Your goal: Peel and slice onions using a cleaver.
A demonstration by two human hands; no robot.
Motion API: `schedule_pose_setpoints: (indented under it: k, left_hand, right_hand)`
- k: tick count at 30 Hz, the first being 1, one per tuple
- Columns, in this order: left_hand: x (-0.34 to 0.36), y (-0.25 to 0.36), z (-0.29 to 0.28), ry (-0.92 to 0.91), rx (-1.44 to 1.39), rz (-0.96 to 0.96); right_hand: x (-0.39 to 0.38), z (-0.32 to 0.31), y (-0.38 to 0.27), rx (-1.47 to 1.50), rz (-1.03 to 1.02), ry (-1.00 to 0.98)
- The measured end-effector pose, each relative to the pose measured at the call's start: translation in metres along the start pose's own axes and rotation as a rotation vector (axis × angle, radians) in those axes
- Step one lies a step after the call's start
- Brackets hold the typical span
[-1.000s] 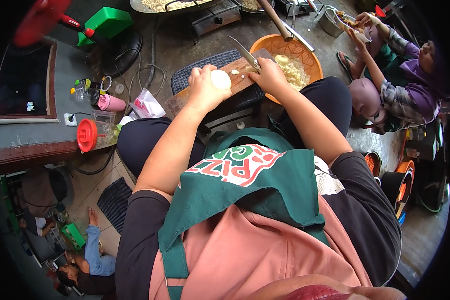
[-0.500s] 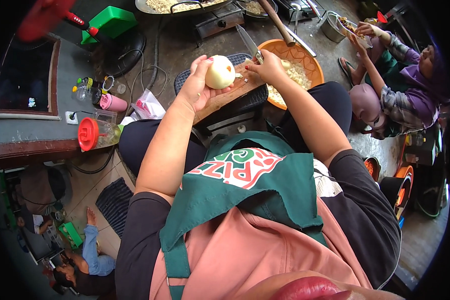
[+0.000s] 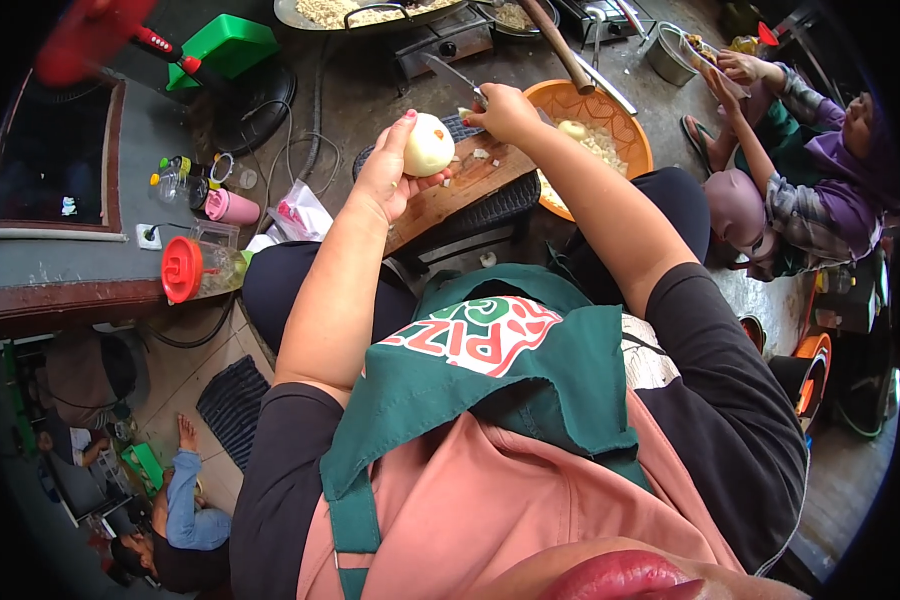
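My left hand (image 3: 384,178) cups a smooth, pale round vegetable (image 3: 426,150), which looks like a peeled onion, with a small orange-brown spot on its upper side. To its right, my right hand (image 3: 508,115) grips a knife (image 3: 454,72), its blade pointing up and left, away from the vegetable. A small pale scrap shows by the right thumb. Beneath both hands lies a wooden cutting board (image 3: 470,188) with a few bits on it. An orange basin (image 3: 634,128) holding chopped pale pieces and a whole round one sits beyond my right forearm.
The board rests on a dark woven stool (image 3: 515,205). Ahead are a stove (image 3: 444,48) and a wide pan (image 3: 305,22). A seated person (image 3: 820,170) works at the right near a metal pot (image 3: 668,55). Bottles, a pink tumbler (image 3: 232,207) and a red-lidded jug (image 3: 182,268) stand left.
My right hand has drawn slightly left and up, and the knife has turned further left. The round vegetable has shifted a little left and down in my left hand.
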State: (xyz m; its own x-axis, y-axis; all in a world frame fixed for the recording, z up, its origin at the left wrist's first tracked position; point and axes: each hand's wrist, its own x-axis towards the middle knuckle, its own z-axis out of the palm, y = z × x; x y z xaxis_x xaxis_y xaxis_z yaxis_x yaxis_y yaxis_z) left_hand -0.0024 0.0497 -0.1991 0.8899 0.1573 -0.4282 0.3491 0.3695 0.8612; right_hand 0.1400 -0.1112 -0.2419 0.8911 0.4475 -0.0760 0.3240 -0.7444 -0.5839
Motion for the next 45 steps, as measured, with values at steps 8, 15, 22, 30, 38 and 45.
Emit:
schedule_pose_setpoints:
  k: [8,15,22,30,38,45]
  left_hand:
    - [0.006,-0.006,0.005,0.043,0.043,-0.057]
    - [0.008,-0.022,0.017,0.04,0.285,-0.004]
    - [0.018,-0.048,0.02,0.159,0.635,0.263]
    - [0.021,-0.053,0.021,0.262,0.819,0.314]
    - [0.026,-0.066,0.012,0.228,0.794,0.524]
    - [0.032,-0.068,0.007,0.212,0.792,0.547]
  right_hand:
    - [-0.009,-0.012,0.008,0.055,-0.029,0.026]
    - [-0.105,-0.045,-0.005,0.041,0.011,0.002]
    - [-0.142,-0.037,0.006,-0.08,-0.048,0.029]
    - [-0.18,-0.034,-0.023,-0.181,-0.106,-0.095]
    - [-0.179,-0.036,-0.027,-0.125,-0.089,-0.231]
    - [-0.163,-0.043,-0.036,-0.094,-0.072,-0.324]
